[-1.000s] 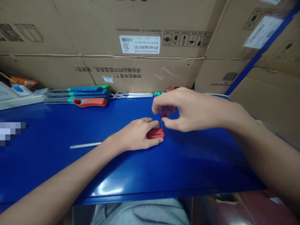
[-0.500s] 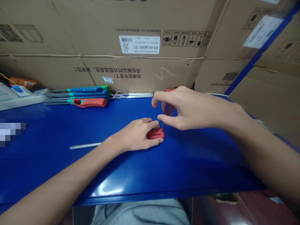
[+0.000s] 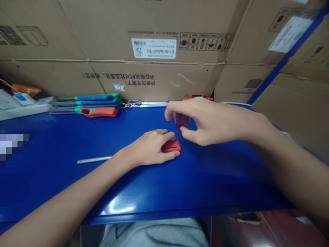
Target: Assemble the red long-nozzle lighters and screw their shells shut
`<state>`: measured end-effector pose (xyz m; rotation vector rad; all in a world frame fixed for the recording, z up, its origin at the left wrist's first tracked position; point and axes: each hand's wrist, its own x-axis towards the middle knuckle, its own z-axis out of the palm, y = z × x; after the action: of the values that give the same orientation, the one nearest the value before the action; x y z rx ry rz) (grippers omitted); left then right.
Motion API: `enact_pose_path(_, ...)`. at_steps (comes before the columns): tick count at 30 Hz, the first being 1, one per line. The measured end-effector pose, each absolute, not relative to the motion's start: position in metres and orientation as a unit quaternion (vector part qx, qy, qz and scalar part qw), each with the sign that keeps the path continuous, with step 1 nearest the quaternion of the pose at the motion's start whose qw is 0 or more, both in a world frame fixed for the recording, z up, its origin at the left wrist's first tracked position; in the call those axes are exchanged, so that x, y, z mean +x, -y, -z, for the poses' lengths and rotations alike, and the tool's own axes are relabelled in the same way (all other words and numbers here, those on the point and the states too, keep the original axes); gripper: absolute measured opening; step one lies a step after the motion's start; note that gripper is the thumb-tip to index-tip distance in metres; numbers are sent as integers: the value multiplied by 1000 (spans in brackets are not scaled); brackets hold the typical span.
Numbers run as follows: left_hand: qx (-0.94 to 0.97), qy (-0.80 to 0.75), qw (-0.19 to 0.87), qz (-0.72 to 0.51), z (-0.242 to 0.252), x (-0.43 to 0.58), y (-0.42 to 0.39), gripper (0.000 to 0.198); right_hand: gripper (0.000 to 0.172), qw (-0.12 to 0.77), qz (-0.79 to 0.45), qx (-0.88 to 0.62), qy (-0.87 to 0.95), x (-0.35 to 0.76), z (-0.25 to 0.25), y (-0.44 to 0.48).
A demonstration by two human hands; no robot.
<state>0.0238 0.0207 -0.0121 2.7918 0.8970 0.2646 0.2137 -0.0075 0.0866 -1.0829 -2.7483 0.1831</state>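
My left hand [image 3: 154, 147] is closed around a red long-nosed lighter [image 3: 171, 146] that lies on the blue table. The lighter's slotted end shows between thumb and fingers. A metal tube [image 3: 94, 160] comes out from under my left wrist, seemingly in line with the lighter; the join is hidden. Over the slotted end, my right hand [image 3: 203, 120] grips a small screwdriver [image 3: 179, 120] by its purple handle. The thin shaft stands nearly upright, its tip at a small hole near the lighter's right end.
Several long-nosed lighters [image 3: 99, 112] in blue, green and red lie at the back left. Thin metal rods with white wires [image 3: 154, 104] rest along the cardboard wall [image 3: 154, 20]. A pale tray [image 3: 25, 111] holds small items at far left. The table's front edge [image 3: 154, 218] runs near my lap.
The screwdriver has turned from leaning to nearly upright, its handle shifting slightly left. My right thumb and fingers have changed position on the handle. The left hand and lighter stay put.
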Motion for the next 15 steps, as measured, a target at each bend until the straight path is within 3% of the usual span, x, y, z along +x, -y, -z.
enact_pose_path(4, 942, -304, 108, -92, 12, 24, -21, 40, 4, 93, -33, -374, 922, 214, -87, 7)
enact_pose_path(12, 943, -302, 103, -95, 13, 24, -21, 37, 4, 75, -19, -391, 917, 212, -91, 9)
enact_pose_path(15, 942, -307, 105, -88, 13, 24, -21, 37, 23, 81, 18, -426, 901, 212, -89, 9)
